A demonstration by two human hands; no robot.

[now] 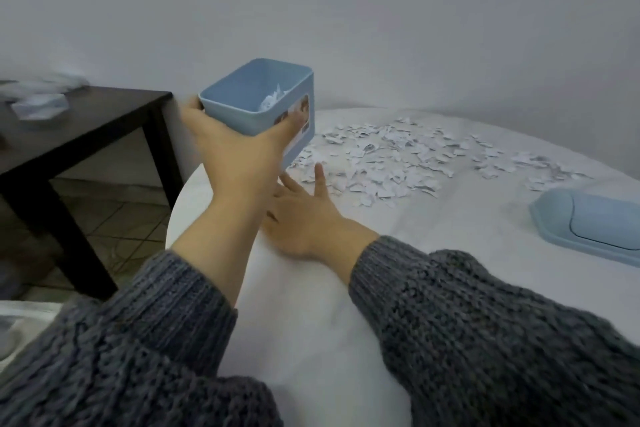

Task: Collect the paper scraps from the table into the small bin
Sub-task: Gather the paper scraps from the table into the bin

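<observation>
Left hand (239, 152) grips the small blue bin (298, 94), thumb on its labelled side, fingers round the far left corner. Bin is lifted and tilted with its opening toward the camera, at the left edge of the white table (450, 246). A few paper bits (273, 99) sit inside it. Right hand (304, 215) lies flat on the table, fingers straight and spread, partly hidden behind the left forearm, fingertips just short of the paper scraps (388, 156). Scraps are spread across the table's middle and far right. Blue lid (595, 222) near the right edge. Dark side table (86, 121) to the left, blurred stuff on top.
</observation>
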